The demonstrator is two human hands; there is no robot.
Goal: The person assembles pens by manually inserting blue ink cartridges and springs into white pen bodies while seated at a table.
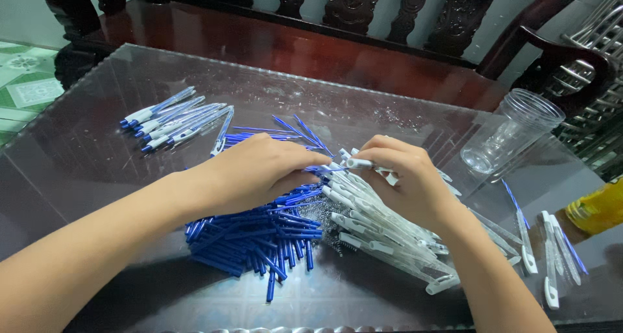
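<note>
Two hands meet above the glass surface (84, 151): right hand (405, 177) pinches a clear plastic pen barrel (358, 164) lying crosswise, tip toward left hand (256, 171), which pinches a thin blue refill (324, 171).

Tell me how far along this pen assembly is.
Done: a small row of assembled pens lies at the table's far left. In hand: the right hand holds a clear barrel while the left hand meets it at the tip. Left: a big pile of blue refills and a heap of empty barrels, so most remains.
</note>
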